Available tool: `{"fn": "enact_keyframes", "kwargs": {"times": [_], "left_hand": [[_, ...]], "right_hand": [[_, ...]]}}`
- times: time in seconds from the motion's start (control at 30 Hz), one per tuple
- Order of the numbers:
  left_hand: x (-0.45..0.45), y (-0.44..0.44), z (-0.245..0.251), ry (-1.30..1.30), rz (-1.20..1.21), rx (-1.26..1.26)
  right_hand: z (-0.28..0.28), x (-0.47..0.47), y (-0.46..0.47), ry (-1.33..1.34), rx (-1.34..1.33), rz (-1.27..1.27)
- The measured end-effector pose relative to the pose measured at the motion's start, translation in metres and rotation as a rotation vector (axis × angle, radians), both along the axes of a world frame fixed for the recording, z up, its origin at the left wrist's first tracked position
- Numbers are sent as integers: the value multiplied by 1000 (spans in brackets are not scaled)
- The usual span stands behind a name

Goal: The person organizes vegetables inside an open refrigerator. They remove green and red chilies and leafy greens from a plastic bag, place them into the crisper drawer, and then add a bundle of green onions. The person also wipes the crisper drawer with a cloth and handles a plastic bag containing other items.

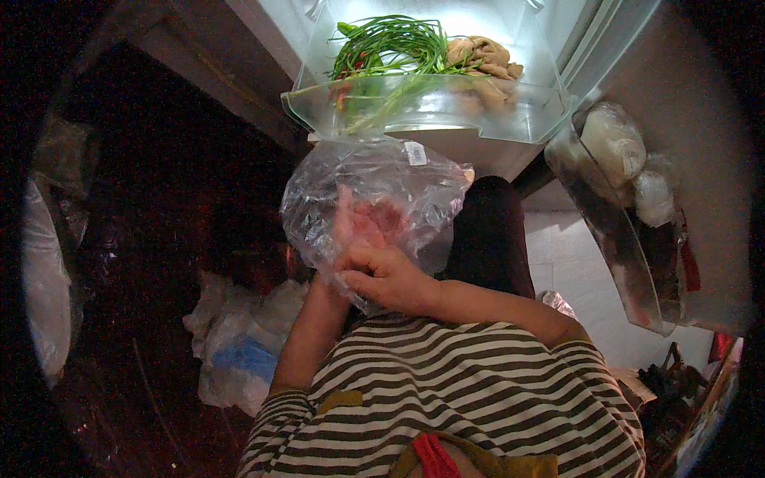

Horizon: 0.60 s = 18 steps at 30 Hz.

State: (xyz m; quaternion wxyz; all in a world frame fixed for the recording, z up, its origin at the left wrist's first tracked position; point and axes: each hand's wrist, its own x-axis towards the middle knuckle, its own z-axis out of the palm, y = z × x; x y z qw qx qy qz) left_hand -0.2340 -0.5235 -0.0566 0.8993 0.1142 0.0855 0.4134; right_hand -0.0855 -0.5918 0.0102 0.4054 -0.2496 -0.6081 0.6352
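A clear plastic bag with a small printed label spreads above my lap. My left hand is inside it, seen blurred through the film. One finger of that hand points away from me, and whether it holds anything I cannot tell. My right hand pinches the gathered mouth of the bag at my left wrist. Beyond the bag, a clear refrigerator drawer is pulled out. In it lie long thin green stalks, a few red pieces, probably chili peppers, and a lumpy light-brown thing.
The opened refrigerator door at right carries a bin with a large wrapped white package and a smaller one. White plastic bags lie on the dark floor at left. My dark-clad knee is beside the bag.
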Motion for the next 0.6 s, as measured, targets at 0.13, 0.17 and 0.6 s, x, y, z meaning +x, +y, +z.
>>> {"fn": "enact_keyframes", "kwargs": {"times": [0.13, 0.17, 0.6], "left_hand": [[28, 4, 3, 0, 99, 17], [34, 6, 1, -23, 124, 121], [27, 7, 5, 216, 68, -38]], "right_hand": [[1, -7, 1, 93, -181, 198], [2, -10, 0, 67, -199, 237], [4, -34, -15, 211, -182, 480]]}}
